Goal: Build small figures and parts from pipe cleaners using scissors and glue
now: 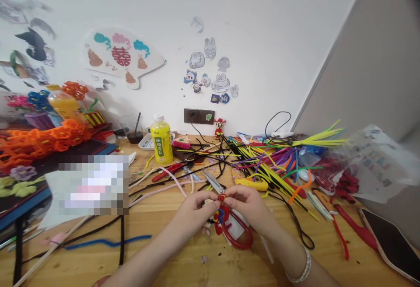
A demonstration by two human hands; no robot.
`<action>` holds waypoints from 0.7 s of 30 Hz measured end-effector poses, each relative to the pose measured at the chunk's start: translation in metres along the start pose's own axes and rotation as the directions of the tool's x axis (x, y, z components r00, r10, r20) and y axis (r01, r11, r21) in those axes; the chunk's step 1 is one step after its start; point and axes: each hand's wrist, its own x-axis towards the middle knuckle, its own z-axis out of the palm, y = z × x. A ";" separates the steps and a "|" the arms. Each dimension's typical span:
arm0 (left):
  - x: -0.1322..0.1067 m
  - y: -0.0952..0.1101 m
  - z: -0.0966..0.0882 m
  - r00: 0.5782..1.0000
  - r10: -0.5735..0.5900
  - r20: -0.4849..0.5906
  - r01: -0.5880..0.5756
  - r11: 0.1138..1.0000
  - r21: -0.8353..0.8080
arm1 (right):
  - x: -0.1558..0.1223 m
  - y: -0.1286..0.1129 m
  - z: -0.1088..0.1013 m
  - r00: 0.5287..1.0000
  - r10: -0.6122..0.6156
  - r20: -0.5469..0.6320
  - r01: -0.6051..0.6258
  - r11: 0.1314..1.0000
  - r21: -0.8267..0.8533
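Between the fingertips of both hands sits a small round red and yellow pipe-cleaner piece (222,197). My left hand (201,208) pinches it from the left, and my right hand (250,204) grips its right side. Just below the fingers is a small red, blue and yellow figure (222,218), partly covered by my left hand; whether that hand also holds it I cannot tell. A pair of scissors (241,244) with red loop handles lies on the table under my hands, its blades pointing away and its pivot partly hidden behind the fingers.
The wooden table (177,252) carries a yellow drink bottle (161,140), a heap of coloured pipe cleaners (272,164) and a yellow-handled tool (252,183). A phone (393,243) lies at the right edge. Orange pipe-cleaner flowers (49,142) fill the left. A small red-hatted figure (219,128) stands by the wall.
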 end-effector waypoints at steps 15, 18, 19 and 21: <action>0.000 -0.001 0.002 1.000 -0.018 0.019 0.019 0.998 -0.057 | -0.001 0.001 0.000 0.999 -0.047 0.011 0.047 0.999 -0.001; -0.001 -0.001 0.002 1.000 -0.016 0.016 0.017 0.998 -0.054 | 0.000 0.003 -0.001 0.998 -0.052 0.044 0.051 0.999 0.010; -0.001 -0.002 0.001 1.000 -0.013 0.020 0.014 0.998 -0.053 | 0.000 0.003 -0.002 0.997 -0.051 0.056 0.051 0.999 0.017; 0.000 -0.002 0.001 0.999 -0.012 0.034 0.014 0.999 -0.049 | 0.000 0.005 -0.003 0.997 -0.046 0.068 0.044 0.999 0.031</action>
